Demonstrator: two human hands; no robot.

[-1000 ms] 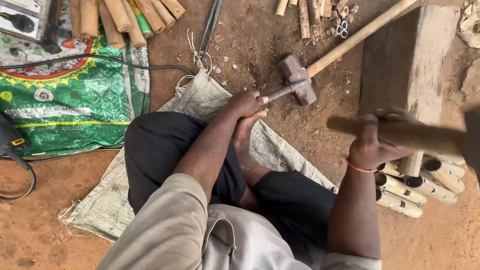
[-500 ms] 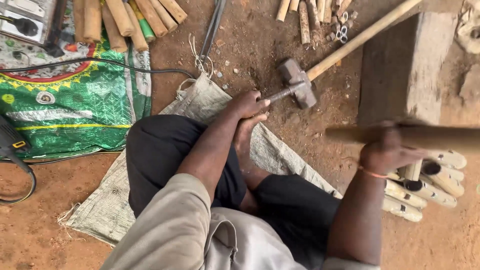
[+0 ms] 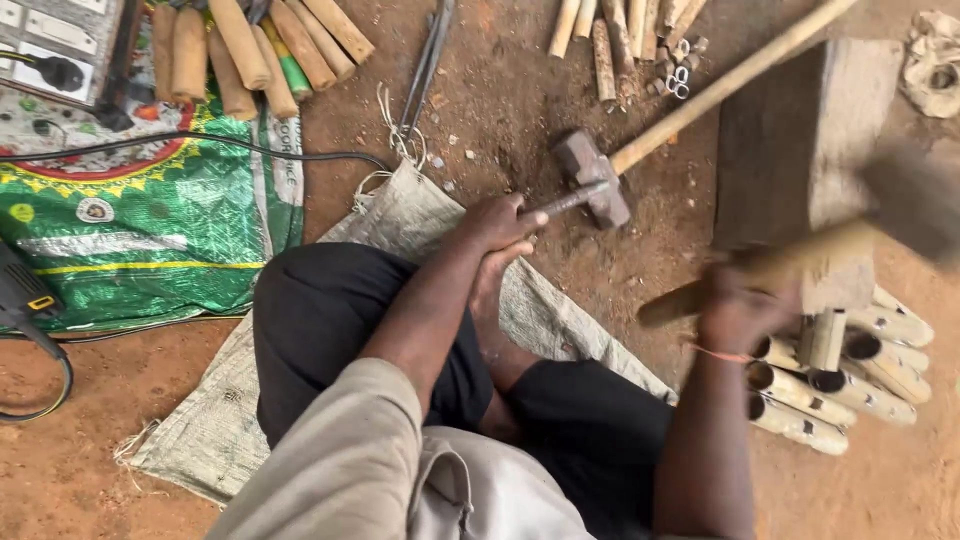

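Note:
I sit on a woven sack (image 3: 400, 215) on red earth. My left hand (image 3: 505, 225) grips a thin metal rod (image 3: 562, 200) whose tip rests against the steel head of a sledgehammer (image 3: 598, 182) lying on the ground; its long pale wooden handle (image 3: 730, 85) runs up to the right. My right hand (image 3: 738, 312), blurred by motion, is closed around the wooden handle of a second hammer (image 3: 800, 255). That hammer's dark blurred head hangs at the far right, in front of a wooden block (image 3: 790, 140).
Cut bamboo tubes (image 3: 850, 370) lie stacked at the lower right. More bamboo pieces (image 3: 265, 50) and short sticks (image 3: 610, 35) lie at the top. A green printed sack (image 3: 150, 235), a black cable (image 3: 200, 140) and long metal tongs (image 3: 425, 70) lie to the left.
My right hand's hammer has swung from level to tilted, with its head risen toward the upper right. The left hand and rod stay against the sledgehammer head.

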